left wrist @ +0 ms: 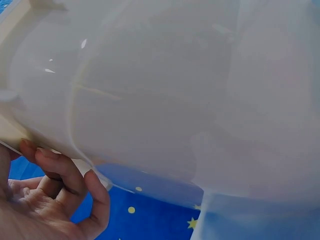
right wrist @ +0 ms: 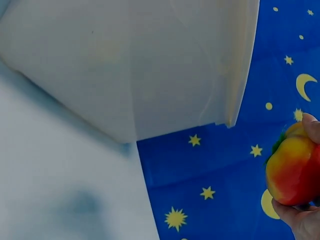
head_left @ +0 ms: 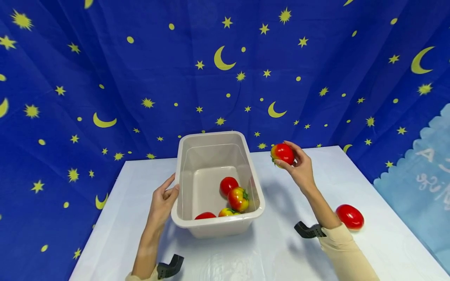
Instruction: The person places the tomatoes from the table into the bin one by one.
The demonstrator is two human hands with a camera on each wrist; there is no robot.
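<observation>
A light grey plastic bin (head_left: 218,224) stands on the table, tilted toward the camera. My left hand (head_left: 162,203) grips its left rim, thumb at the edge and the fingers (left wrist: 65,175) curled beneath. My right hand (head_left: 299,166) holds a glossy red-and-yellow tomato (head_left: 283,154) with green leaves, up in the air to the right of the bin. In the right wrist view the tomato (right wrist: 295,167) sits between thumb and fingers. Inside the bin lie a red tomato (head_left: 229,185), a red-and-yellow one (head_left: 238,199), a yellowish one (head_left: 227,212) and a red one (head_left: 205,215), the last two partly hidden by the near wall.
On the white table (head_left: 274,253), a red tomato-like fruit (head_left: 350,217) lies by my right forearm. A blue curtain (head_left: 158,78) with yellow stars and moons hangs close behind the table's far edge. Black wrist mounts (head_left: 170,267) stick out from both wrists.
</observation>
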